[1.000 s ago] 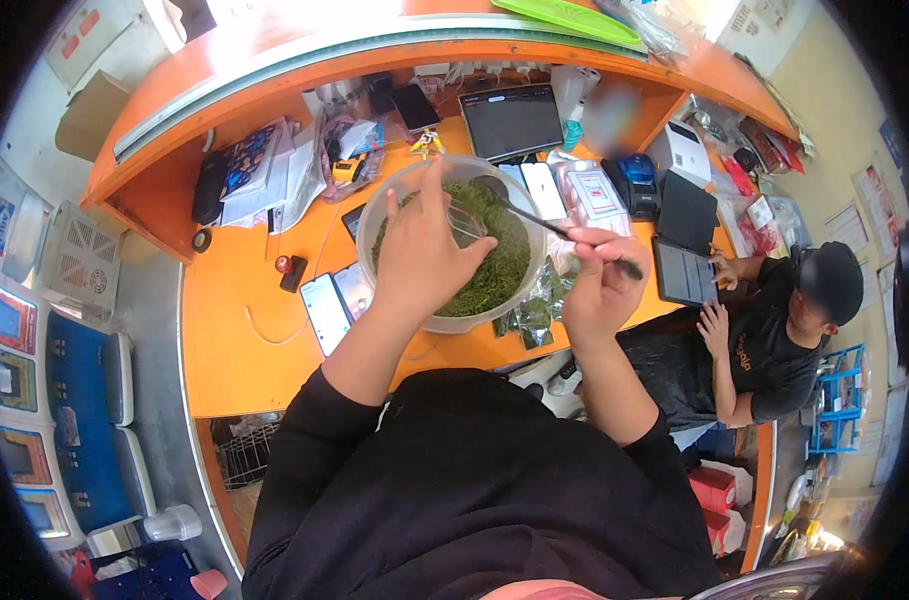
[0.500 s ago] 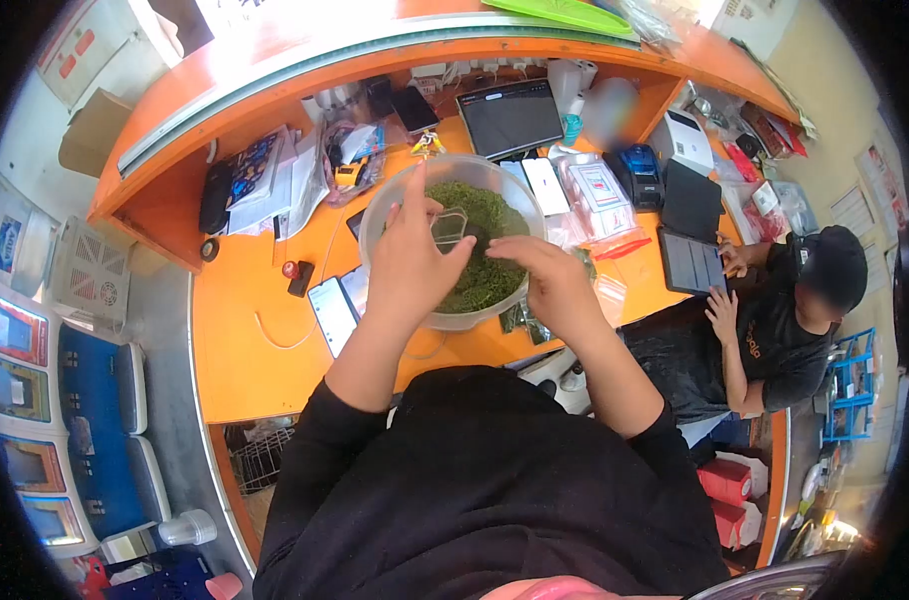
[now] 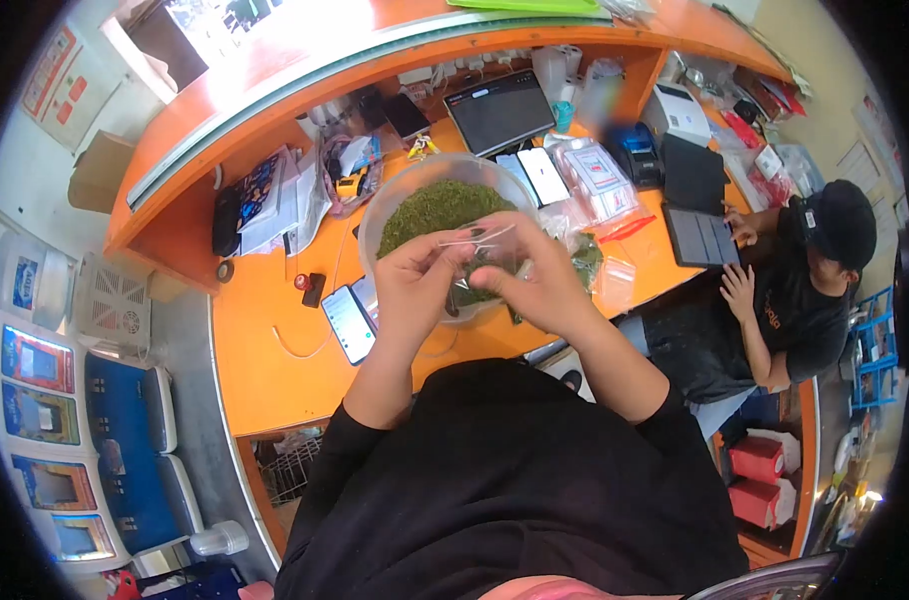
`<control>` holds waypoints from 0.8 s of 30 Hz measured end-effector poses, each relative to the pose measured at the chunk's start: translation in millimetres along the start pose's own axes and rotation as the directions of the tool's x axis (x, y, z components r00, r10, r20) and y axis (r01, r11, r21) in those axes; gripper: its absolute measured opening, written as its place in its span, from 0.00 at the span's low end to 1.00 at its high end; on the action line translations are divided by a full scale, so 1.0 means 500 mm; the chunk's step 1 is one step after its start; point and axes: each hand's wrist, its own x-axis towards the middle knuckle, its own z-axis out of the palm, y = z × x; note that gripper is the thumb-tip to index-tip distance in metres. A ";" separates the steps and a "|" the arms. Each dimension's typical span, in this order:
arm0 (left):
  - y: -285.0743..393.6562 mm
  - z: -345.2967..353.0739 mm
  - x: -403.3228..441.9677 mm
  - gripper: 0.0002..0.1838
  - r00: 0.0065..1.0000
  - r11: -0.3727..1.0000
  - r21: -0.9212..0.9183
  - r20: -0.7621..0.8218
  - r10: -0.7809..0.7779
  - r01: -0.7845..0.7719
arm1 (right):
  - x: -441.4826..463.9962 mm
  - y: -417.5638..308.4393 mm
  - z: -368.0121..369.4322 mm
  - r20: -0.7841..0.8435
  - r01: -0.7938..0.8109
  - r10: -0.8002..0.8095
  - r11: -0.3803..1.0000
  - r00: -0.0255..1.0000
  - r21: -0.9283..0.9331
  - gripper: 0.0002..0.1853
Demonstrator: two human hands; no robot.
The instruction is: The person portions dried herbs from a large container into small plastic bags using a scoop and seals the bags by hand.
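Observation:
Both hands meet over the near side of a round translucent tub (image 3: 375,190) holding green, crumbly leaf-like material (image 3: 445,205). Between them is a small clear plastic bag (image 3: 490,240) with a pale top edge. My left hand (image 3: 420,280) pinches the bag's left side. My right hand (image 3: 545,285) grips its right side, with the thumb just below the edge. What is inside the bag is mostly hidden by the fingers. To the right of the tub lie more clear bags with green contents (image 3: 585,262).
A lit phone (image 3: 349,325) lies left of the tub, and another phone (image 3: 543,177) behind it. A tablet (image 3: 500,112) stands at the back. On the right, a co-worker in black (image 3: 765,300) touches a dark device (image 3: 697,237). Papers (image 3: 290,195) fill the left shelf.
The dark-handled utensil seen in my right hand earlier is no longer visible there. My right hand has come across to my left, and both now hold the bag. The view has shifted slightly.

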 end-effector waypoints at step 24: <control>-0.047 0.165 -0.061 0.04 0.943 0.987 -0.085 0.294 0.154 -0.135 | -0.173 0.053 -0.094 -0.285 -0.040 0.159 0.924 0.945 0.381 0.05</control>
